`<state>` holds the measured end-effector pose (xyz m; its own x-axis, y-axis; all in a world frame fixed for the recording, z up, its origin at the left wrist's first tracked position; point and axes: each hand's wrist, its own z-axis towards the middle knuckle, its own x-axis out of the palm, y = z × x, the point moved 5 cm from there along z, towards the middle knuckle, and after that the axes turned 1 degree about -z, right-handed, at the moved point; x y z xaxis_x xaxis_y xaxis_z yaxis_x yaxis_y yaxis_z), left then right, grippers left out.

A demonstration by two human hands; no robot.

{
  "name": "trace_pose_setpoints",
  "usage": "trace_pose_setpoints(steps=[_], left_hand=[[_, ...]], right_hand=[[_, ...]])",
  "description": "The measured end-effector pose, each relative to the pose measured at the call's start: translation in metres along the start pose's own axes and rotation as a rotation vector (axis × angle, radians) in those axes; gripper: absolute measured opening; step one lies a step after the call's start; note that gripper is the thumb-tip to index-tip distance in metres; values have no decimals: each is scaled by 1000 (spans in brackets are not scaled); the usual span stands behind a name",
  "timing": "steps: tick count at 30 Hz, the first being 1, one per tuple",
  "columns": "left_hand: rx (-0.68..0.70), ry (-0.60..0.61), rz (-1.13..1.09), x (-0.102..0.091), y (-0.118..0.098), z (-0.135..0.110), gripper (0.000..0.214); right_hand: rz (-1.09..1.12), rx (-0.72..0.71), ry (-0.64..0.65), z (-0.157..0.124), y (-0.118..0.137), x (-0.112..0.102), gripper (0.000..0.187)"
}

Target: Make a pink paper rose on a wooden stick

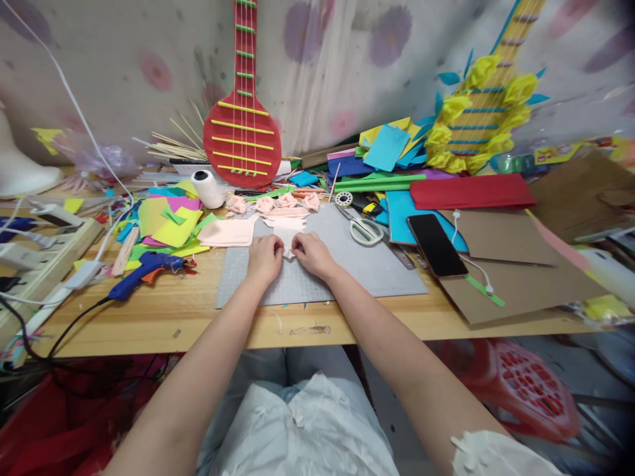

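Your left hand [266, 256] and right hand [314, 254] pinch the near end of a pale paper piece [288, 231] over the gray mat [367, 270], mid-desk. Pink paper flowers [286, 199] lie just beyond it. Scissors [359, 222] sit right of your hands; a blue glue gun [143, 272] rests farther left on the desk [163, 324].

**Floral curtain [342, 59] backs my wooden table [198, 324]**

Purple and pink blooms [391, 34] dot the pale, creased curtain before me, its folds catching light; a red plastic seat [533, 380] (pierced with openings) sits lower, to my right.
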<state>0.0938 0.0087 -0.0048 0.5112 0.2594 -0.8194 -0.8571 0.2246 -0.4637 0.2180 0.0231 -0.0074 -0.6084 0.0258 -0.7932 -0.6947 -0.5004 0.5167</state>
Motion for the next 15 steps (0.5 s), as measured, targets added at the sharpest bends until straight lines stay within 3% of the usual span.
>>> trace_pose_setpoints(steps=[15], left_hand=[[38, 69, 81, 1, -3, -5, 12]], right_hand=[[96, 46, 16, -1, -5, -1, 4]])
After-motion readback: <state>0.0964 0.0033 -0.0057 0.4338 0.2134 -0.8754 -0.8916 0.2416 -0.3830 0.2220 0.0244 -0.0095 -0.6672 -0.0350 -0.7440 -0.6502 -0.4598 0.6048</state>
